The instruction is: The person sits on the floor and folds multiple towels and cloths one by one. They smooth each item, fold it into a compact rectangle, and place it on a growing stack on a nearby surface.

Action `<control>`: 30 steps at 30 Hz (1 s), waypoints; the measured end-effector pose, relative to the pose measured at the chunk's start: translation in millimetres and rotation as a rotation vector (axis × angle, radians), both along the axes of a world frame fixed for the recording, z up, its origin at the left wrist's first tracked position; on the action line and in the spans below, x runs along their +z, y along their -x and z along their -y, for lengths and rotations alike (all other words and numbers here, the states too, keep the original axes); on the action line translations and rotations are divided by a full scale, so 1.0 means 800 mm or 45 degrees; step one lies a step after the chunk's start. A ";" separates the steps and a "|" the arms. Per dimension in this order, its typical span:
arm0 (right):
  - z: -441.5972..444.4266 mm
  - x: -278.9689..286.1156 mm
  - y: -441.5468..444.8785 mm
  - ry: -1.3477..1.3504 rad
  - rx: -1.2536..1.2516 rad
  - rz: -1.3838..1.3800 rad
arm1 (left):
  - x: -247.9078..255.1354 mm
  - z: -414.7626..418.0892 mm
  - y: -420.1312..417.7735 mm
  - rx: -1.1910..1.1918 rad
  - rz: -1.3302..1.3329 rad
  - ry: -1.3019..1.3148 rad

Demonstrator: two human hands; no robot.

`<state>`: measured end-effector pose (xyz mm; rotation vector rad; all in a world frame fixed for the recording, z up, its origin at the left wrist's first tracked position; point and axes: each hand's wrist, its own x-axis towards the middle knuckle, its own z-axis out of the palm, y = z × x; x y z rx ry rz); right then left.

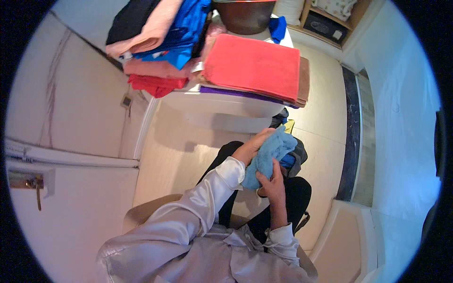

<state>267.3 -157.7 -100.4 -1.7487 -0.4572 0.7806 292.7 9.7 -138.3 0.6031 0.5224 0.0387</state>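
A light blue towel-like cloth [270, 152] is held up in front of my knees. My left hand [254, 144] grips it along its left side, the fingertips partly hidden behind the fabric. On its lower right, my right hand [274, 180] pinches the cloth between thumb and fingers. Just beyond and below the cloth lies a heap of dark grey clothes [299, 155], with a blue piece and a yellow piece showing. Farther ahead, a flat stack of towels with a red towel [253, 67] on top rests on a white surface.
Folded clothes in black, pink and blue [180, 35] are piled left of the red towel. A dark brown basin [244, 16] stands behind it. A door with a metal handle [35, 184] is at the left, a wooden shelf unit [325, 26] at the upper right.
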 end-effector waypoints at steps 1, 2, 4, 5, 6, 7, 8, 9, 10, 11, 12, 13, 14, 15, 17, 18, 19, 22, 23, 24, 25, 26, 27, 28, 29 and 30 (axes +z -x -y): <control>0.003 0.009 0.013 0.010 0.020 -0.034 | 0.017 0.002 0.018 0.006 0.073 0.073; 0.005 0.021 0.025 0.020 0.042 -0.069 | 0.029 0.003 0.035 0.013 0.146 0.144; 0.017 0.022 0.043 0.025 0.086 -0.052 | 0.052 0.006 0.068 0.021 0.249 0.189; 0.025 0.004 0.045 0.013 0.111 -0.004 | 0.062 0.004 0.086 0.025 0.275 0.157; 0.024 0.010 0.049 -0.003 0.137 0.048 | 0.070 0.003 0.099 0.023 0.310 0.105; 0.024 0.018 0.056 -0.134 0.136 -0.040 | 0.076 0.000 0.113 0.021 0.341 0.053; 0.023 0.026 0.062 -0.266 0.133 -0.129 | 0.081 -0.001 0.124 0.012 0.378 -0.015; 0.021 0.036 0.068 -0.397 0.129 -0.219 | 0.086 -0.001 0.134 0.000 0.414 -0.083; 0.020 0.042 0.075 -0.487 0.121 -0.283 | 0.090 -0.001 0.143 -0.005 0.406 -0.125; 0.022 0.052 0.078 -0.423 0.117 -0.325 | 0.093 0.000 0.151 -0.010 0.408 -0.155; 0.024 0.061 0.082 -0.376 0.115 -0.381 | 0.101 0.001 0.160 -0.015 0.394 -0.203; 0.026 0.070 0.086 -0.329 0.112 -0.437 | 0.108 0.004 0.167 -0.034 0.403 -0.280; 0.028 0.079 0.091 -0.304 0.125 -0.270 | 0.116 0.008 0.172 -0.053 0.412 -0.357; 0.032 0.078 0.095 -0.344 0.075 -0.309 | 0.125 0.013 0.177 -0.073 0.425 -0.425; 0.036 0.078 0.104 -0.428 -0.058 -0.361 | 0.141 0.021 0.184 -0.168 0.475 -0.535; 0.036 0.082 0.111 -0.478 -0.133 -0.377 | 0.147 0.023 0.189 -0.209 0.490 -0.598; 0.037 0.089 0.114 -0.516 -0.131 -0.398 | 0.152 0.025 0.192 -0.183 0.512 -0.601; 0.059 0.087 0.107 -0.557 -0.161 -0.354 | 0.165 0.029 0.197 -0.093 0.580 -0.604; 0.070 0.088 0.105 -0.577 -0.171 -0.280 | 0.173 0.028 0.200 -0.047 0.601 -0.610; 0.079 0.090 0.105 -0.564 -0.230 -0.232 | 0.177 0.027 0.201 -0.001 0.623 -0.616; 0.080 0.102 0.109 -0.565 -0.279 -0.195 | 0.176 0.022 0.205 0.042 0.630 -0.611; 0.080 0.115 0.117 -0.556 -0.349 -0.204 | 0.172 0.016 0.209 0.084 0.638 -0.605; 0.084 0.115 0.119 -0.522 -0.365 -0.085 | 0.169 0.011 0.212 0.119 0.648 -0.596; 0.090 0.114 0.118 -0.487 -0.380 0.035 | 0.166 0.007 0.215 0.142 0.647 -0.627; 0.096 0.114 0.117 -0.452 -0.395 0.155 | 0.162 0.004 0.217 0.174 0.660 -0.652; 0.100 0.115 0.115 -0.398 -0.406 0.264 | 0.159 0.001 0.220 0.206 0.674 -0.677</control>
